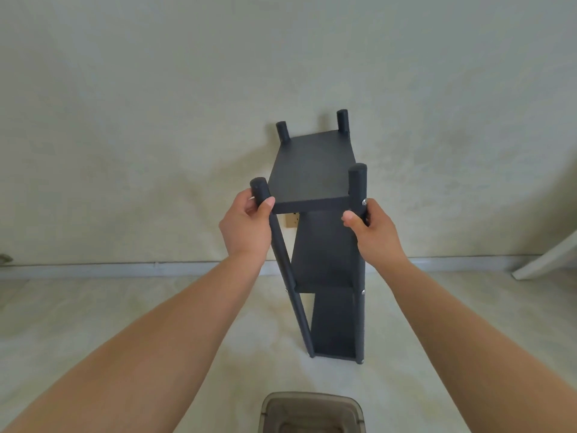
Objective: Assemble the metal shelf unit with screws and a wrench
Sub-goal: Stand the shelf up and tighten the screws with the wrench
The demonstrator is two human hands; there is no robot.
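Note:
A dark grey metal shelf unit stands upright on the pale floor, with three boards between four round posts. My left hand grips the near left post just below its top end. My right hand grips the near right post beside the top board, next to a silver screw head. More screw heads show on the right post lower down and at its foot. No wrench is in sight.
A smoky translucent plastic box sits on the floor at the bottom edge, close to me. A wall socket shows behind the unit. A white slanted bar leans at the far right by the skirting.

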